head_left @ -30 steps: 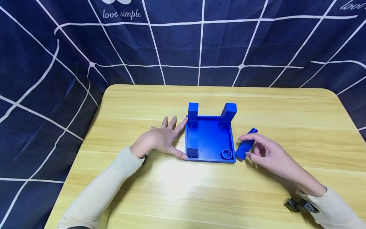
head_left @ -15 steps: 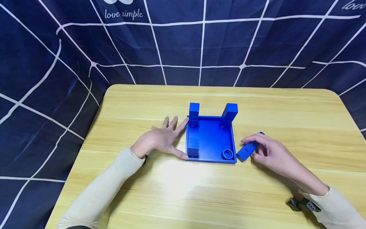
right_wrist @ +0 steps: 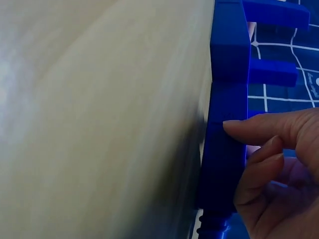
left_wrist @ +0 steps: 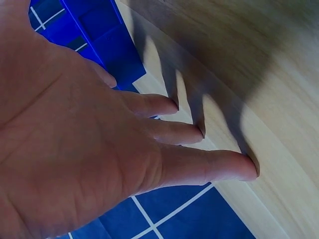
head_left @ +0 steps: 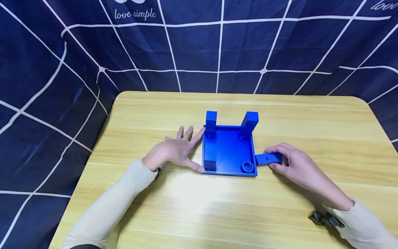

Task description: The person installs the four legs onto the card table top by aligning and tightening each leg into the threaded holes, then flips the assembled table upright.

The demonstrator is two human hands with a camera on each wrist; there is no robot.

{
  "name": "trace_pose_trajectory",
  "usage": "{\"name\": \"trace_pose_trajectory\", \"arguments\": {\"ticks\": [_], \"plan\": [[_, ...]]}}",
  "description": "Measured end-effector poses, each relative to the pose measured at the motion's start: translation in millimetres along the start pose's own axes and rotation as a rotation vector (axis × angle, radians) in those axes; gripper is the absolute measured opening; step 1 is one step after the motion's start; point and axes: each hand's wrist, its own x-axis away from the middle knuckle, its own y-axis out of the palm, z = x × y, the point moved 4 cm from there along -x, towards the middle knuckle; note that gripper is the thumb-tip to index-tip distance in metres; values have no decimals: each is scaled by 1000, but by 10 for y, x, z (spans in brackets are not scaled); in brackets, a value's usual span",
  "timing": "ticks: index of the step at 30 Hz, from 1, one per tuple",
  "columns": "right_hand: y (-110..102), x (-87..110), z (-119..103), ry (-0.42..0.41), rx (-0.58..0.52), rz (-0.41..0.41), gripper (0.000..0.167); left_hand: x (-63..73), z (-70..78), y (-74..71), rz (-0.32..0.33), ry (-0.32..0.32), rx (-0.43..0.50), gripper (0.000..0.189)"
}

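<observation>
A square blue tray-like panel (head_left: 228, 148) with raised edges lies on the table. Blue square posts stand upright at three of its corners: back left (head_left: 211, 121), back right (head_left: 249, 122) and front left (head_left: 210, 159). At the front right corner is a round blue socket (head_left: 247, 167). My left hand (head_left: 177, 150) is spread out, thumb and forefinger touching the panel's left edge. My right hand (head_left: 293, 166) pinches a loose blue post (head_left: 268, 158), which lies sideways at the panel's right edge. The right wrist view shows its threaded end (right_wrist: 214, 226) below the fingers.
The light wooden table (head_left: 186, 214) has rounded back corners. Dark blue cloth (head_left: 199, 48) with white lines hangs behind it and at the sides. A small black device (head_left: 326, 219) sits at the right cuff.
The loose post has turned from slanting to nearly sideways, its plain end shifting up along the panel's right edge. My right hand has adjusted its hold. My left hand stays in place.
</observation>
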Motion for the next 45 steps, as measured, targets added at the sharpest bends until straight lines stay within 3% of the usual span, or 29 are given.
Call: {"name": "trace_pose_trajectory", "arguments": {"ticks": [12,23,30,36,40,45], "plan": [[-50,65,1,50,-68,-10,31,-17,-10,0,4,4,4,142],[-116,94,-38,79,-163,8,32,-6,-21,3,-5,1,17,142],[-144,107,-11,191,-297,-15,39,0,-5,-9,0,-1,12,142],[-168,126,14,257,-338,-48,39,-13,11,-20,6,6,11,141],[-183,135,6,244,-346,-40,36,-21,16,-29,8,4,5,141],[-176,135,-27,169,-412,-6,31,-15,23,-35,8,3,2,141]]}}
